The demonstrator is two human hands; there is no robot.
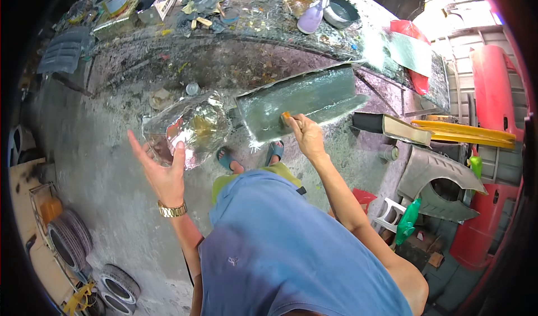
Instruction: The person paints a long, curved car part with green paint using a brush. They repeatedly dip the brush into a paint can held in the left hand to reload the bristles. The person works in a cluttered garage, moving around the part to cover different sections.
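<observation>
My left hand (165,179), with a gold watch at the wrist, grips the lower left edge of a shiny, see-through crumpled sheet (208,126). Its thumb lies over the front, while the index finger points up and away. My right hand (308,139) pinches a small orange piece (286,115), whose kind I cannot make out. That piece touches the face of a dark grey-green rectangular panel (314,100). Whitish, rough streaks run along the panel's lower edge. The panel lies to the right of the sheet, against the near side of a stained workbench (252,41).
On the bench stand a purple-white bottle (311,18), a grey bowl (342,12) and a pile of rags (206,8). Red car panels (493,89) and a grey fender (434,176) stand at the right. Several tyres (68,238) are at lower left.
</observation>
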